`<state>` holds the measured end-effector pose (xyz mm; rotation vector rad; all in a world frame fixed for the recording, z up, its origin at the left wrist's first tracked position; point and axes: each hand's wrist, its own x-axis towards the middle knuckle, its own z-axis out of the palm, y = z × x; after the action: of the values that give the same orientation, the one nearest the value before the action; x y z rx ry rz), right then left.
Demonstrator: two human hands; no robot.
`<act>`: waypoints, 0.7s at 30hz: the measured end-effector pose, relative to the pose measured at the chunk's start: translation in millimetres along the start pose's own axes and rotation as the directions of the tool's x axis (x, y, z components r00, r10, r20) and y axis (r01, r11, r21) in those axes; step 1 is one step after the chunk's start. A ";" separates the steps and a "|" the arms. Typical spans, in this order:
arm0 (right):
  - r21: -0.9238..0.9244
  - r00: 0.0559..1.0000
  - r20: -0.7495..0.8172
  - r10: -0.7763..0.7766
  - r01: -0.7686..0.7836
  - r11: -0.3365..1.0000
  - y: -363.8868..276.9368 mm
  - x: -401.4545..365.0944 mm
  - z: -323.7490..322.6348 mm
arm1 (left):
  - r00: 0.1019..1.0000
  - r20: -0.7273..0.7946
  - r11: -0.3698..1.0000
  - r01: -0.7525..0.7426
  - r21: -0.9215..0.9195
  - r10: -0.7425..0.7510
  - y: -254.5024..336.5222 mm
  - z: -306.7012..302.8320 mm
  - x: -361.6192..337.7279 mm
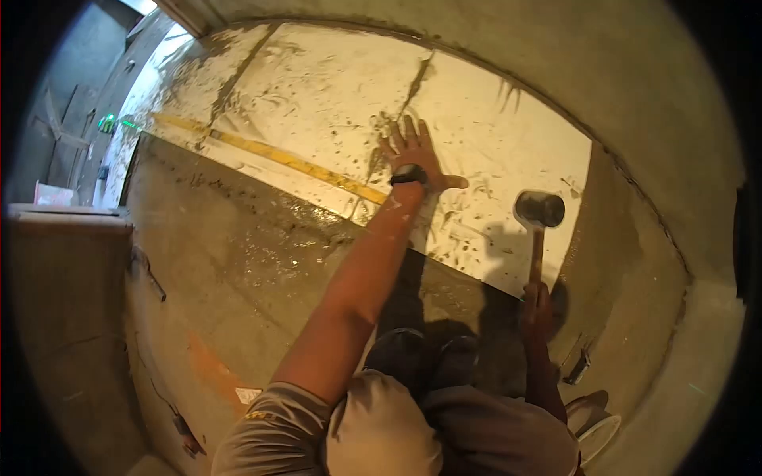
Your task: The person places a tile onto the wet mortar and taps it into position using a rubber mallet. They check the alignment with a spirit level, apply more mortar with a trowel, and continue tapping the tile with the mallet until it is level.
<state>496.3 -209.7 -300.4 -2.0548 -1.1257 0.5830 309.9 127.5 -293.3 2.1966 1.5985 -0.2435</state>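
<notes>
Left hand (pixel 417 155) is spreading its fingers and resting palm-down on the mortar-smeared white tile (pixel 508 119), near that tile's left edge. Right hand (pixel 537 309) is closing around the mallet (pixel 548 209) handle, just off the tile's near right corner; the mallet's head is showing over the tile, near its right edge. Yellow bar (pixel 294 163) is lying along the tiles' near edge, one end near the left wrist.

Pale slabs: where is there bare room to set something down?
Smeared but uncovered: the right slab between left hand, mallet and wall; the middle slab between yellow bar and wall. Crowded: around the left hand, beside the bar's end.
</notes>
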 end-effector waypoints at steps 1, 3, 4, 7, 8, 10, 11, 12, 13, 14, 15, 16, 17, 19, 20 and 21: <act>-0.035 1.000 0.015 0.004 -0.003 0.999 6.5 -8.0 -1.5 | 1.000 0.016 1.000 0.009 0.020 -0.009 0.0 0.2 0.1; -0.067 1.000 0.029 0.007 -0.005 0.998 15.0 -16.0 -1.0 | 1.000 0.017 1.000 0.010 0.020 -0.011 -1.2 -0.3 -1.3; -0.133 0.995 0.041 0.090 -0.084 0.987 17.9 -18.1 0.5 | 1.000 0.017 1.000 0.001 0.015 -0.001 -1.0 -0.8 -1.4; -0.209 0.978 0.067 0.199 -0.181 0.961 7.8 -14.1 4.0 | 0.999 0.031 1.000 0.008 0.023 -0.009 -0.7 -2.3 0.0; -0.222 0.969 0.088 0.230 -0.206 0.953 2.5 -12.6 4.5 | 0.999 0.043 1.000 0.011 0.024 -0.012 -0.4 -1.9 0.3; -0.189 0.975 0.084 0.208 -0.189 0.964 -2.4 -9.7 7.7 | 1.000 0.009 1.000 -0.001 0.003 0.001 -1.5 -1.3 2.2; -0.158 0.978 0.088 0.188 -0.173 0.972 -3.6 -9.0 9.6 | 1.000 0.016 1.000 0.001 0.007 -0.001 -2.4 -0.3 3.4; -0.158 0.978 0.088 0.191 -0.176 0.972 -0.7 -8.9 11.4 | 1.000 0.025 1.000 0.003 0.011 -0.003 -2.4 -0.4 2.0; -0.153 0.987 0.082 0.136 -0.123 0.981 6.8 -8.5 13.5 | 1.000 0.030 1.000 -0.004 0.010 0.004 -3.7 -0.5 1.0; -0.152 0.994 0.068 0.087 -0.076 0.985 14.9 -9.6 14.1 | 1.000 0.010 1.000 -0.001 -0.002 0.001 -6.4 -0.5 0.6; -0.247 0.998 0.067 -0.015 0.031 0.968 21.6 -10.1 16.9 | 1.000 -0.005 1.000 -0.013 -0.016 0.013 -5.5 -0.6 0.8; -0.352 0.992 0.067 -0.102 0.119 0.928 25.5 -10.9 16.8 | 0.999 0.051 1.000 -0.009 0.004 0.009 -3.9 -2.5 6.4; -0.253 0.995 0.061 -0.076 0.089 0.963 22.1 -10.8 13.8 | 0.999 -0.035 1.000 -0.008 0.005 0.008 -4.7 2.5 3.6; -0.130 0.999 0.046 -0.017 0.022 0.991 12.1 -9.1 10.2 | 1.000 -0.022 0.998 -0.006 0.063 0.008 1.2 7.8 6.4; -0.099 0.999 0.035 0.015 -0.011 0.995 10.3 -10.0 7.7 | 0.993 -0.107 0.998 -0.054 0.020 0.056 2.2 13.4 -2.0; -0.097 0.983 0.084 0.163 -0.155 0.983 -1.7 -7.5 1.2 | 0.977 -0.124 0.985 -0.169 0.033 0.172 -0.8 35.4 10.0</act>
<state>490.7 -215.0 -299.5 -2.2302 -1.0629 0.7239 315.9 121.3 -329.1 2.3930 1.4645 -0.0737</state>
